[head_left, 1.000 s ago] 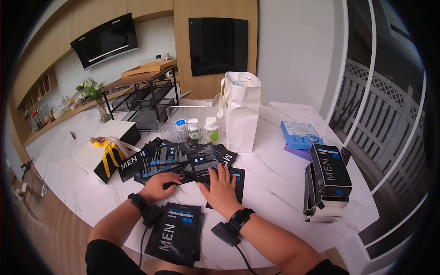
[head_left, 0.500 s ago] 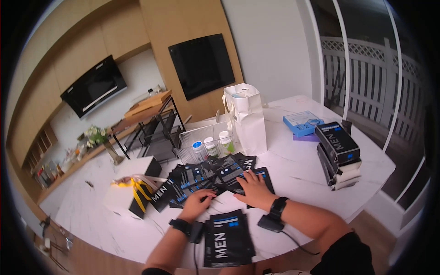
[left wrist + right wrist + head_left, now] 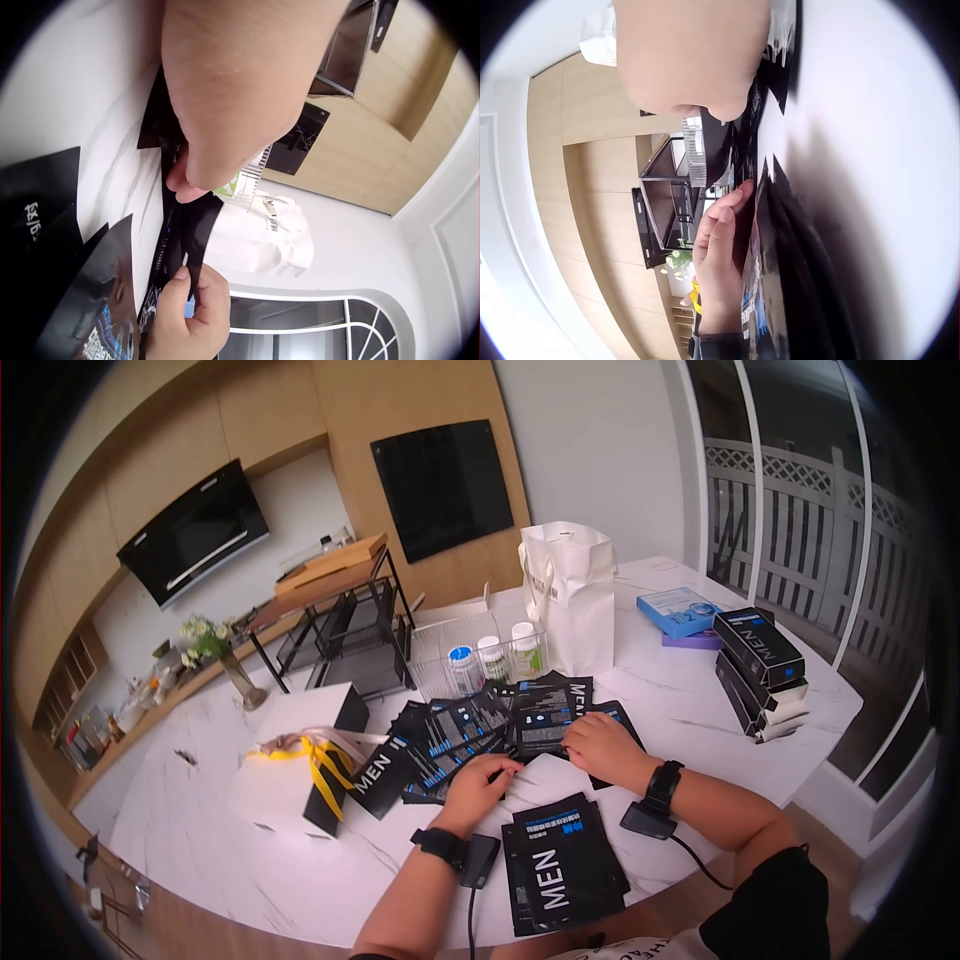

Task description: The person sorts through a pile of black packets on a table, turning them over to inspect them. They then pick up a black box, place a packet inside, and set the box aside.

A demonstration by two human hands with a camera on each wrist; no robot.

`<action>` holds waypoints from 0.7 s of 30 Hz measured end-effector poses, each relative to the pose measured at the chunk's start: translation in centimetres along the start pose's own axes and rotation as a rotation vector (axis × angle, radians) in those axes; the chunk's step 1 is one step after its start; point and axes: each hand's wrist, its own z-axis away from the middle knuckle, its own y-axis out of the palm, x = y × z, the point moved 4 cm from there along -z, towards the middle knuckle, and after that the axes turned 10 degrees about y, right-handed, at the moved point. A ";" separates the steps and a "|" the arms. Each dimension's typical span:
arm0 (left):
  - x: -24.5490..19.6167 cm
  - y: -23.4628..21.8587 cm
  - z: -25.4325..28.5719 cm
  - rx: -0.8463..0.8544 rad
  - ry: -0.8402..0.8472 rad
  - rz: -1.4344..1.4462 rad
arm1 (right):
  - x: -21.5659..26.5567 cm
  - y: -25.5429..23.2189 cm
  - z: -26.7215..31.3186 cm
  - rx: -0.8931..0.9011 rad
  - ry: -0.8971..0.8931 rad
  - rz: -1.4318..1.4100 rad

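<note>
Flat black sachets marked MEN (image 3: pixel 460 730) lie fanned out in an overlapping pile in the head view. My right hand (image 3: pixel 605 745) is over the pile's right side. In the left wrist view its thumb and bent fingers pinch the edge of a black sachet (image 3: pixel 199 229) that stands up from the pile. My left hand (image 3: pixel 478 788) rests at the near edge of the pile, its fingers loosely bent; the right wrist view shows its fingertips (image 3: pixel 739 196) against the sachets. Nearer my body, between my forearms, lies a neat stack of MEN sachets (image 3: pixel 565 870).
A white box (image 3: pixel 275 800) with a yellow ribbon (image 3: pixel 328 770) stands left of the pile. Behind it are a clear ribbed bin (image 3: pixel 430 650) with bottles and a white paper bag (image 3: pixel 585 610). To the right are a blue box (image 3: pixel 675 610) and stacked black cartons (image 3: pixel 760 650).
The head view has swung, shifting the scene within it. My right hand's fingers, spread over the pile before, are now bent in on a sachet edge. My left hand stays at the near edge.
</note>
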 end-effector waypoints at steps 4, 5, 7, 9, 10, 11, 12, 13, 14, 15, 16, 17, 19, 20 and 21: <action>-0.7 -0.5 -0.2 -0.015 -0.061 0.072 | -0.7 -1.0 -0.2 0.027 0.258 -0.499; -1.1 -0.7 -0.4 -0.021 -0.089 0.118 | -0.7 -1.3 -0.5 0.026 0.255 -0.495; -1.8 -1.1 -0.7 -0.114 -0.025 0.122 | -0.8 -2.1 -1.1 -0.050 0.282 -0.616; -2.7 -1.6 -1.1 -0.204 0.034 0.126 | -0.6 -4.0 -2.5 -0.093 0.265 -0.637; -3.5 -2.3 -1.5 -0.323 0.041 0.132 | -0.3 -5.5 -3.5 -0.133 0.285 -0.589; -4.0 -3.0 -2.1 -0.441 0.048 0.135 | -0.1 -6.8 -4.5 -0.173 0.305 -0.541; -4.2 -3.5 -2.9 -0.481 0.044 0.209 | 0.2 -8.1 -5.5 -0.220 0.308 -0.571; -5.1 -3.8 -4.2 -0.477 0.048 0.206 | 0.5 -9.4 -6.6 -0.268 0.310 -0.599; -6.8 -4.5 -5.5 -0.582 0.101 0.226 | 1.0 -10.7 -7.5 -0.319 0.276 -0.626; -8.5 -5.4 -6.4 -0.687 0.155 0.245 | 1.3 -11.3 -8.3 -0.291 0.310 -0.706; -10.1 -6.5 -7.2 -0.686 0.160 0.242 | 2.0 -11.8 -8.8 -0.207 0.345 -0.807; -11.5 -7.1 -8.1 -0.562 0.069 0.282 | 2.6 -12.0 -9.2 -0.119 0.376 -0.905; -13.1 -7.6 -8.3 -0.444 -0.015 0.319 | 3.5 -11.7 -9.3 -0.108 0.391 -0.979; -13.5 -8.0 -8.1 -0.471 -0.073 0.240 | 3.7 -11.5 -9.3 -0.096 0.410 -1.054; -13.5 -8.2 -8.0 -0.500 -0.129 0.163 | 3.7 -11.6 -9.3 -0.097 0.400 -1.047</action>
